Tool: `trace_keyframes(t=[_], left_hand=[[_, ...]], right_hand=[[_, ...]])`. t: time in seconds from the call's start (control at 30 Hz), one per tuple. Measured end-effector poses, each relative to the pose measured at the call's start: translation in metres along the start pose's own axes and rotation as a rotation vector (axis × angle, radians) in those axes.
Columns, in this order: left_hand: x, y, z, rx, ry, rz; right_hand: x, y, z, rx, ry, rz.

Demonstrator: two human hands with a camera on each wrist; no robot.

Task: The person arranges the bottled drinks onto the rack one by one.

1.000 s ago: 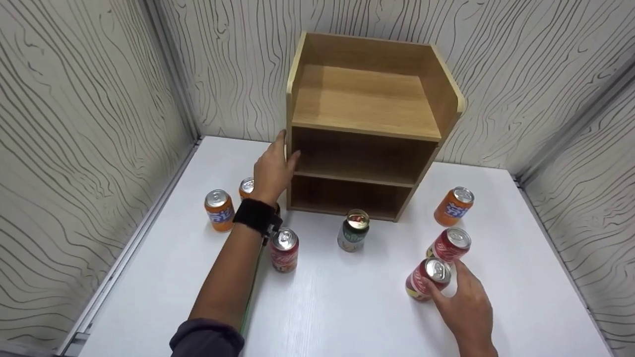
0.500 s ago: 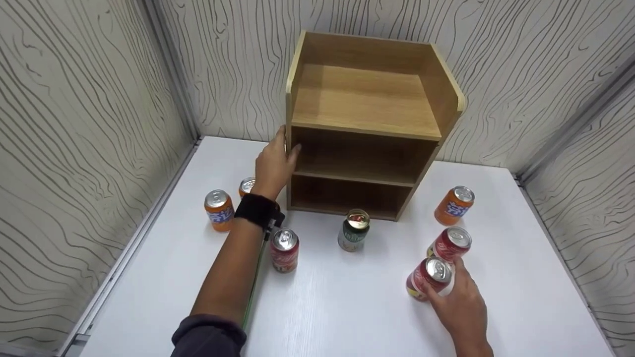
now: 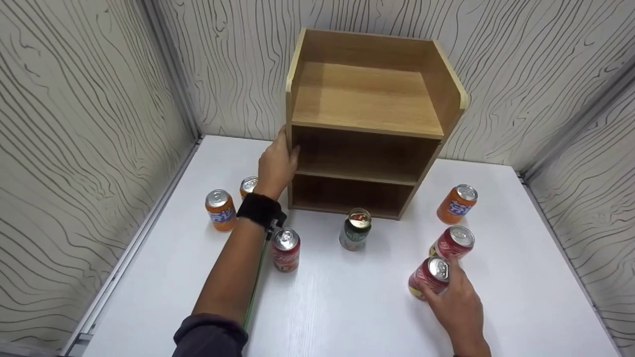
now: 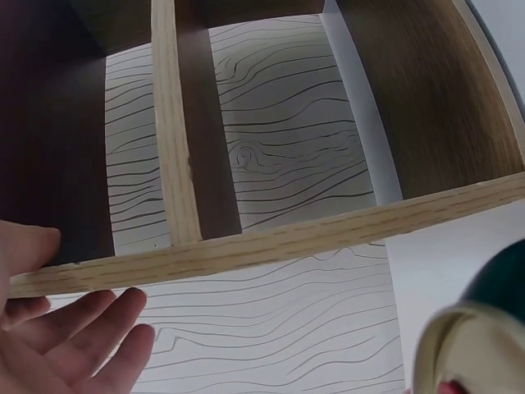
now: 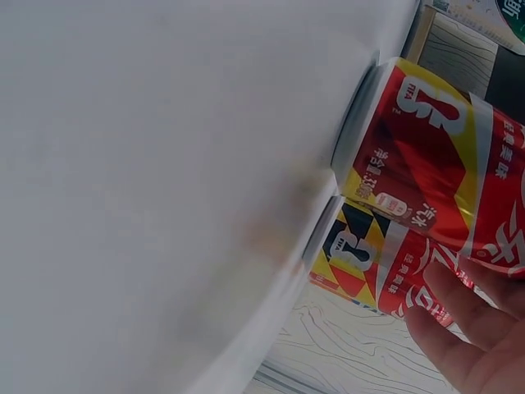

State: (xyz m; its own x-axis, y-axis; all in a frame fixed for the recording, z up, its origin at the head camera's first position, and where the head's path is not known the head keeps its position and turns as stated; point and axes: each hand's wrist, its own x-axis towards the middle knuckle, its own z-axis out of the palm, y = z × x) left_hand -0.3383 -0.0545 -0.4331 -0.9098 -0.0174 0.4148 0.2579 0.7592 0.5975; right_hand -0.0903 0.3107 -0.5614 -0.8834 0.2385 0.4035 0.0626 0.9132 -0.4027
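Note:
My left hand holds the left side panel of a wooden shelf unit, thumb inside and fingers outside, as the left wrist view also shows. At the right, my right hand grips the nearer of two red Coca-Cola cans, with the thumb in front and fingers along its right side. In the right wrist view its fingers reach between that can and the farther red Coca-Cola can; the thumb is hidden there. Both cans stand upright on the white table.
A green can stands before the shelf, a third red can beside the left forearm. One orange Fanta can stands at left, another orange can partly behind the left wrist, a third orange can at right. Patterned walls surround the table.
My right hand has moved slightly left and its fingers have come closer around the near red can. The left hand has shifted a little on the shelf's side panel. The cans stay put.

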Motion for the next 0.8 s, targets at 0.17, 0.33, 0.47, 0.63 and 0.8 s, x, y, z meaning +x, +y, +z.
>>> trace_keyframes(t=[0.17,0.33,0.47,0.63,0.8], left_hand=[[0.0010,-0.0007,0.0005,0.010,0.003,0.010],[0.0007,-0.0016,0.0012,0.009,0.007,0.010],[0.0015,0.0001,0.0021,0.011,0.012,0.007],[0.0018,0.0012,0.0030,0.017,0.016,0.013],[-0.0004,-0.0001,0.0027,0.005,0.021,0.007]], right_hand=[[0.0004,0.0011,0.0029,0.021,0.040,-0.027],[0.0001,0.0015,0.0042,0.018,0.042,-0.031],[0.0015,0.0009,0.0045,0.022,0.061,-0.033],[0.0008,-0.0005,0.0057,0.043,0.092,-0.031],[0.0001,-0.0008,0.0078,0.050,0.115,-0.037]])
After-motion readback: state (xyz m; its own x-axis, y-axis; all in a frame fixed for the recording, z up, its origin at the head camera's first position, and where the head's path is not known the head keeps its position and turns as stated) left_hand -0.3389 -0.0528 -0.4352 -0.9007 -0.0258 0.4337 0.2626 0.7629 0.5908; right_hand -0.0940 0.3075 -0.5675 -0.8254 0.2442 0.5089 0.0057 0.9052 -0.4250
